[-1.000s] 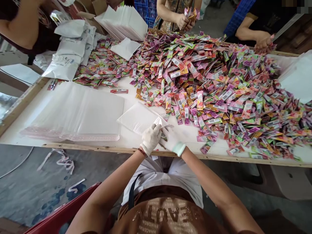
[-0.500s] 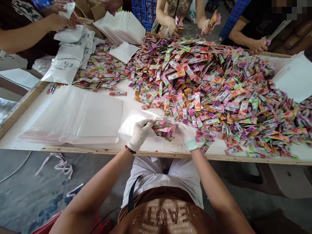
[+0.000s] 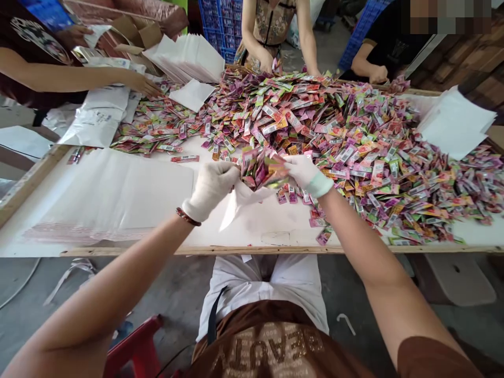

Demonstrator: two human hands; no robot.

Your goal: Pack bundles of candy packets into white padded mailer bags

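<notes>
My left hand [image 3: 214, 186], in a white glove, is closed on the mouth of a white mailing bag [image 3: 246, 200], lifted off the table and tilted. A bunch of colourful stick sachets [image 3: 258, 167] is at the bag's opening between my hands, partly blurred. My right hand [image 3: 302, 172], gloved in white with a pale green cuff, closes on the right side of this bunch. How far the sachets are inside the bag I cannot tell. Just beyond and to the right spreads a large heap of similar sachets [image 3: 346, 142].
Flat white bags [image 3: 118, 189] lie at left on the wood-edged table [image 3: 291, 220]. Filled bags [image 3: 96, 118] and a stack of bags [image 3: 192, 58] stand behind; more bags [image 3: 452, 121] lie at right. Co-workers' hands [image 3: 137, 82] reach in from the far side. A red stool [image 3: 137, 346] stands below.
Both hands have moved up, away from my body. The bag, lying flat before, is now raised in my left hand with the sachets at its mouth. My right hand now grips the bunch.
</notes>
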